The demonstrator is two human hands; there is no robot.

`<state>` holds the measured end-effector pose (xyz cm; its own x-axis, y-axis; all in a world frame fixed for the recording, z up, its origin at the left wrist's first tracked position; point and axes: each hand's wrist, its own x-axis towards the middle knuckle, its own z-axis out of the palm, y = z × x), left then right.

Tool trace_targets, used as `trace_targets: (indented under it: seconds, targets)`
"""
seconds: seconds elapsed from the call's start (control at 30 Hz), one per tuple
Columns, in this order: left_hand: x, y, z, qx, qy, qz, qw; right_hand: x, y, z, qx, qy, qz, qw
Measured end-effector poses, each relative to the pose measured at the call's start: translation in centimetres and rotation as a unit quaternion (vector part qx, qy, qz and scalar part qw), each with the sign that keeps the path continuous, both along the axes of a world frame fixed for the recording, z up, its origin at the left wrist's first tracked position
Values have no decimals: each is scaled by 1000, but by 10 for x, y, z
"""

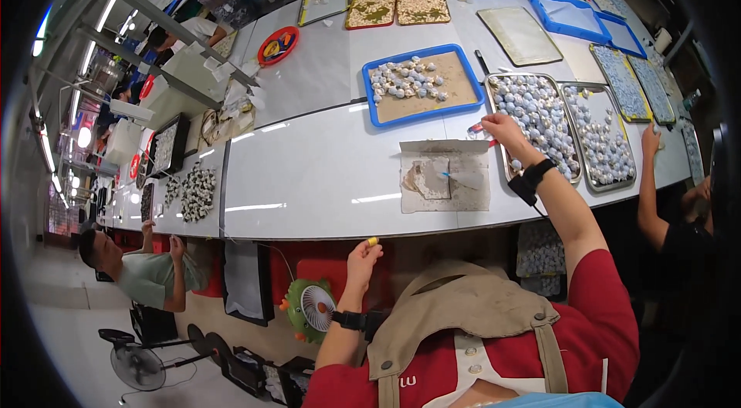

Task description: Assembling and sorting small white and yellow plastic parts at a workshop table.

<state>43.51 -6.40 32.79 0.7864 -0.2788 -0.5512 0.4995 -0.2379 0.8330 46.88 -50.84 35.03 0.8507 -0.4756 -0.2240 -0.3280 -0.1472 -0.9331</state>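
My left hand [363,263] is held just off the table's near edge, its fingers curled together. A small yellow piece [373,241] shows at the fingertips; I cannot tell whether it is held or wrapped round a finger. Farther right, my right hand [505,132] reaches to the left rim of a metal tray [491,101] filled with small pale grey-white round pieces [540,118]. Its fingers are pinched together, and what they grip is too small to make out. A small red and blue item [475,130] lies beside those fingertips. Nearby is a stained cardboard sheet [467,188] with a small blue-tipped thing [447,174] on it.
A blue tray [372,108] of similar balls stands beyond the cardboard. Another metal tray [627,169] adjoins the first. A red basket [265,59] sits far left. Below the table edge is a green fan [312,308]. Co-workers sit around, one with an arm [651,184] close at right.
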Motion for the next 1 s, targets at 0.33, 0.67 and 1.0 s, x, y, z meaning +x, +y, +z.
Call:
trace_targets:
  seconds: [0.33, 0.67, 1.0]
  targets:
    - [-89, 31, 1, 42, 107, 185, 976, 124, -53, -66, -334, 88, -87, 935]
    - [-87, -28, 6, 38, 84, 152, 984, 120, -62, -73, -232, 108, -48, 965]
    - [-67, -42, 4, 60, 64, 111, 990, 101, -45, -64, -135, -20, -55, 989]
